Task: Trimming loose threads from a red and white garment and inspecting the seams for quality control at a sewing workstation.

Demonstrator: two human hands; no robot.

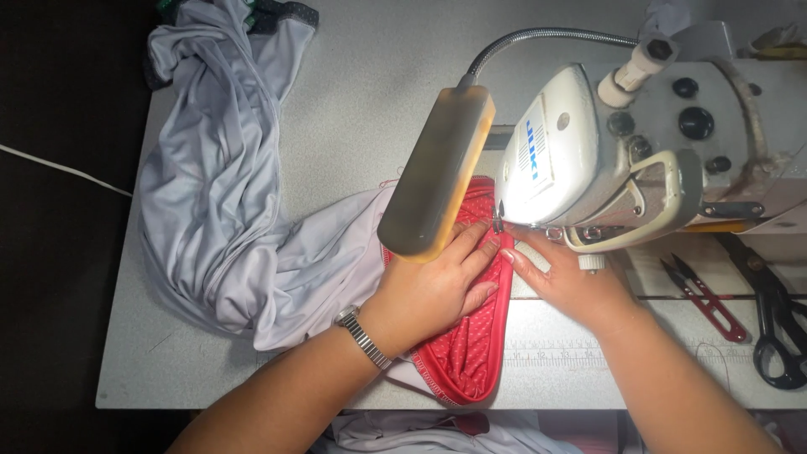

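Fingers (471, 252) of the left hand (433, 290) are lying flat and slightly spread, pressing the red fabric (466, 353) onto the table (336, 101); grey cloth (218, 210) is bunching at the far left, spilling toward the table's left edge, leaving bare table above and below it; the lamp (437, 172) is hiding the fabric's upper part; the right hand (572, 282) is resting flat, fingers together, beside the needle, which is hard to make out under the machine (580, 151); snips (706, 298) and scissors (777, 324) are crowding the right edge, the scissors partly cut off.
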